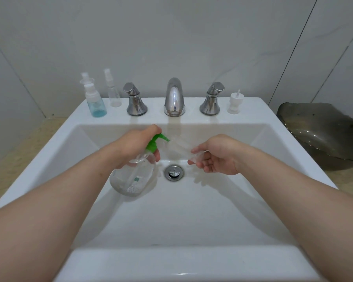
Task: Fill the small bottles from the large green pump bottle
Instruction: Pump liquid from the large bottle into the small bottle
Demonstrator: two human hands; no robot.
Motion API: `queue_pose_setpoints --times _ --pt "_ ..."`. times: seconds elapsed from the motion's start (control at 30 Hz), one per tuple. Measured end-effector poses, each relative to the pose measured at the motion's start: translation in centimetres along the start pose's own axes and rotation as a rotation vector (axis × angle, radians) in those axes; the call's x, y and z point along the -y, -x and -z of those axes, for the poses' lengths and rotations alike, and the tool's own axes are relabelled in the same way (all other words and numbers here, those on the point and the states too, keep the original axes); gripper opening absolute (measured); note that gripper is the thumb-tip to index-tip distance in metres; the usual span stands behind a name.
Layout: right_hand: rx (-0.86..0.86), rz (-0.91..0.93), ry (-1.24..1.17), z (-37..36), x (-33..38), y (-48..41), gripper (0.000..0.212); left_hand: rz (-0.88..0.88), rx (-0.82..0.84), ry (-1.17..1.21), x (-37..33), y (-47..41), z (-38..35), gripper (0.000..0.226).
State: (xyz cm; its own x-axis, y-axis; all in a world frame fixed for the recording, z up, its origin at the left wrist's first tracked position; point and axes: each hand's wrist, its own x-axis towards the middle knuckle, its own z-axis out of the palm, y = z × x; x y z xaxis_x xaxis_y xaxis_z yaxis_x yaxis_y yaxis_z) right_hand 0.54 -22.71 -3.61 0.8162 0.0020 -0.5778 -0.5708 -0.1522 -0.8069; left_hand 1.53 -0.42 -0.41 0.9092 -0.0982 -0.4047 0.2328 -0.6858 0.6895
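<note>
Head view: the left hand has its fingers curled round the neck of the large pump bottle, tilted above the sink, with the green pump head just beyond these fingers. The right hand pinches one end of the small clear bottle between its fingertips, and the other end lies at the pump nozzle. Below the left fingers the label shows a green square; its print is too small to read.
</note>
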Motion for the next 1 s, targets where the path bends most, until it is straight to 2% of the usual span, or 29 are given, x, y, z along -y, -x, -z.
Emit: queue_pose_setpoints --times 0.2,0.37,0.43,0.57,0.63,0.7,0.83,1.0 --pt "0.018 0.012 0.009 -0.2 -0.3 0.0 0.016 -0.065 -0.031 0.044 -0.1 0.3 -0.2 0.051" --pt "0.012 0.012 0.003 -0.2 -0.3 -0.1 0.019 -0.086 -0.054 0.044 0.0 0.0 -0.3 0.049" --pt "0.006 0.012 0.002 -0.2 -0.3 -0.1 0.019 -0.101 -0.060 0.078 0.5 -0.6 -0.3 0.055" --pt "0.002 0.017 -0.002 0.0 -0.2 -0.1 0.018 -0.099 -0.042 0.124 0.7 -0.7 -0.3 0.090" --pt "0.004 0.022 -0.007 0.0 -0.1 0.0 0.016 -0.057 -0.038 0.131 0.4 -0.2 -0.2 0.094" --pt "0.006 0.026 -0.006 0.0 0.0 0.0 0.015 -0.040 -0.026 0.128 0.2 0.0 -0.1 0.086" --pt "0.008 0.019 0.006 -0.1 0.0 -0.1 0.017 -0.061 -0.024 0.133 -0.1 0.5 -0.1 0.055" --pt "0.011 0.022 0.013 0.0 0.0 0.1 0.015 -0.094 -0.025 0.123 -0.3 0.3 -0.2 0.053"
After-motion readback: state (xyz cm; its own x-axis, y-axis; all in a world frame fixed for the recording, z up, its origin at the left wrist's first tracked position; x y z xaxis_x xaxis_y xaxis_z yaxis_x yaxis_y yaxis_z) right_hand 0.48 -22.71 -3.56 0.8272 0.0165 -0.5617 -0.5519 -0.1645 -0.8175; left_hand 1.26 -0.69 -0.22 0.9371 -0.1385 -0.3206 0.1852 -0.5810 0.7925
